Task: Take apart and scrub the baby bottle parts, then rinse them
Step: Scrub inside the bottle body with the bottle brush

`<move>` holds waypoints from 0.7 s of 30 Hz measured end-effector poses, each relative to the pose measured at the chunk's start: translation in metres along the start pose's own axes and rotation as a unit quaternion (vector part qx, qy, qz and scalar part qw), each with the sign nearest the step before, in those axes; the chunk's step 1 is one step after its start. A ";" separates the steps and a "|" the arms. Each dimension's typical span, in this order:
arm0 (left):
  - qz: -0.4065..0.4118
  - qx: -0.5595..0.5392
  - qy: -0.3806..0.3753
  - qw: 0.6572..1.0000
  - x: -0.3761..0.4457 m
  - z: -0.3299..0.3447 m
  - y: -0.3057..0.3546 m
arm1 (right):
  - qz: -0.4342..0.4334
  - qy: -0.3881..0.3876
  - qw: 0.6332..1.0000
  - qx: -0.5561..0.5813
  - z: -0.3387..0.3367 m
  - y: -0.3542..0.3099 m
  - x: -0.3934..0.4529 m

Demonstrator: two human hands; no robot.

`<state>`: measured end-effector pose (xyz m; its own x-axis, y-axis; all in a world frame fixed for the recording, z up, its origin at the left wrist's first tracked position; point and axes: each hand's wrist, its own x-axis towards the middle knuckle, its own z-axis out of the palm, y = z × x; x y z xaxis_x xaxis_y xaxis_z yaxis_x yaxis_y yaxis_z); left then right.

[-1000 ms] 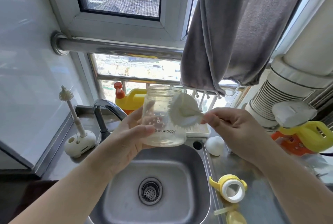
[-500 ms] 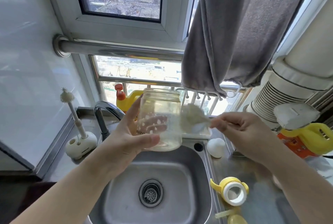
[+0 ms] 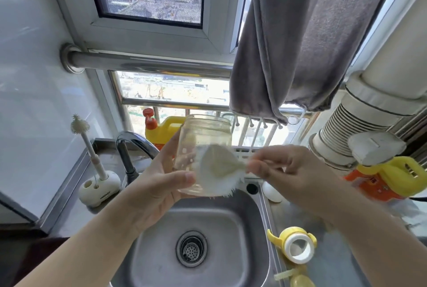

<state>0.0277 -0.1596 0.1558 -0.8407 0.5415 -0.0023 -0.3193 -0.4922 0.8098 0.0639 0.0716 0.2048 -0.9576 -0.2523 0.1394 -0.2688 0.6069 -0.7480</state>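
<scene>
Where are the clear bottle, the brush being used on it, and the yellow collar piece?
clear bottle [image 3: 203,134]: head view, on its upper glassy wall.
brush [image 3: 219,171]: head view, on its pale bristled head.
yellow collar [image 3: 298,248]: head view, on its white inner ring.

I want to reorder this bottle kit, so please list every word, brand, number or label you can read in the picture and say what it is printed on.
No text here can be read for certain.
Brush stand: small dark print on its front, too small and blurred to read.
Orange and yellow jug: dark characters on its label, blurred.
Clear bottle, gripped by the left hand: no print visible; the brush, pinched by the right hand, covers its lower side.
</scene>
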 end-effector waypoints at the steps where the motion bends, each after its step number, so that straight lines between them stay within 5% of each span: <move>1: 0.005 0.002 0.001 1.000 0.000 -0.003 0.001 | 0.006 -0.008 1.000 -0.005 -0.002 0.001 -0.003; 6: 0.019 -0.004 -0.011 1.000 -0.002 -0.009 -0.001 | 0.043 0.085 0.995 0.004 -0.009 0.013 0.001; 15: -0.001 0.171 0.050 0.984 0.000 -0.011 0.005 | 0.075 0.100 0.992 0.035 0.008 0.000 0.000; 21: 0.013 0.125 0.073 0.989 0.000 -0.001 0.000 | 0.049 0.102 0.993 0.024 0.014 -0.006 0.005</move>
<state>0.0270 -0.1601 0.1550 -0.9071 0.4180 -0.0489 -0.1937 -0.3114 0.9303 0.0623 0.0561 0.2008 -0.9813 -0.0336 0.1898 -0.1735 0.5830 -0.7938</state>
